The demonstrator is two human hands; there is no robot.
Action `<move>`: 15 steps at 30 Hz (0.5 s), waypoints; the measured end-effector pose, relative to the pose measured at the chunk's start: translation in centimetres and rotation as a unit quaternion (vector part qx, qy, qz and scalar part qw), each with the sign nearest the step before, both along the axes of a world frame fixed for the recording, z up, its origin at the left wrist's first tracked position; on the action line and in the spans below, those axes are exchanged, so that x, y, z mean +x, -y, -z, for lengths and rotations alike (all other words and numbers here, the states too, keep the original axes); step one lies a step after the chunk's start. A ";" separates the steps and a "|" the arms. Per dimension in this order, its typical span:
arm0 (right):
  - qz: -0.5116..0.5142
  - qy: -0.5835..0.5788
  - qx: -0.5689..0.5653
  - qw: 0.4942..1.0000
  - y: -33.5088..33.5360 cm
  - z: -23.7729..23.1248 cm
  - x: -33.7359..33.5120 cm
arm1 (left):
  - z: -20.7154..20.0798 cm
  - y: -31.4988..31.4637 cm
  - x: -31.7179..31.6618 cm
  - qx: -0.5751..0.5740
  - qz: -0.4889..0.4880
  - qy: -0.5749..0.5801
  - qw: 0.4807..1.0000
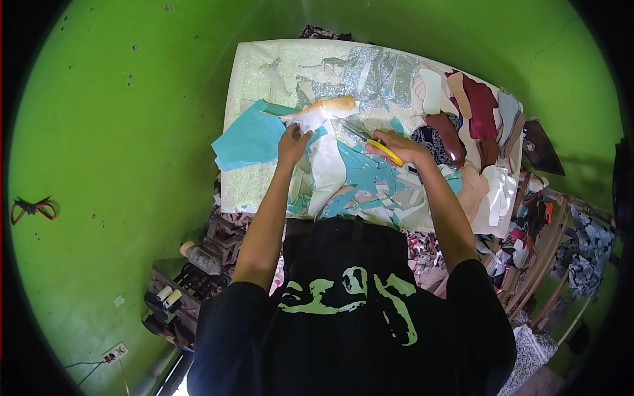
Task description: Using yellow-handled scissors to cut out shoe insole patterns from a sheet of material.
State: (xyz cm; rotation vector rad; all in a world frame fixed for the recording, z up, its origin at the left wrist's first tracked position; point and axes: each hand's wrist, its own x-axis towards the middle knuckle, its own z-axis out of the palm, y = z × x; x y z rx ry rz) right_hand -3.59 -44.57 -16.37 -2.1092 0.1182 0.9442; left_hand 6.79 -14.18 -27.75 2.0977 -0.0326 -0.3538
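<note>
My right hand [404,146] is closed round the yellow handles of a pair of scissors [386,152]. Their metal blades point up and to the left, toward a sheet of thin material. My left hand [294,142] pinches this white-backed sheet [328,165], which hangs in a curl down the table and has a tan edge at its top. To the left of that hand a turquoise sheet [247,140] reaches past the table's left edge. Whether it joins the white-backed sheet cannot be made out. Turquoise offcuts [370,173] lie below the scissors.
The pale table [247,72] carries silvery scraps at the back and cut pieces on the right, among them a dark red one [477,99]. Scraps lie heaped under it. A wooden rack [538,254] stands at right. Green walls [112,132] close in, with a socket [115,352] at lower left.
</note>
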 end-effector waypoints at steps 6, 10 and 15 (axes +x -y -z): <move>-0.035 -0.055 0.004 0.998 0.2 -1.6 2.4 | -0.3 2.1 3.6 0.037 0.051 -0.278 0.958; -0.065 0.004 -0.013 0.998 1.0 -1.7 3.5 | -2.3 3.0 2.9 -0.259 -0.033 -0.205 0.944; -0.106 0.035 0.028 0.993 2.6 -0.4 5.4 | -3.5 2.4 2.2 -0.251 0.046 -0.194 0.947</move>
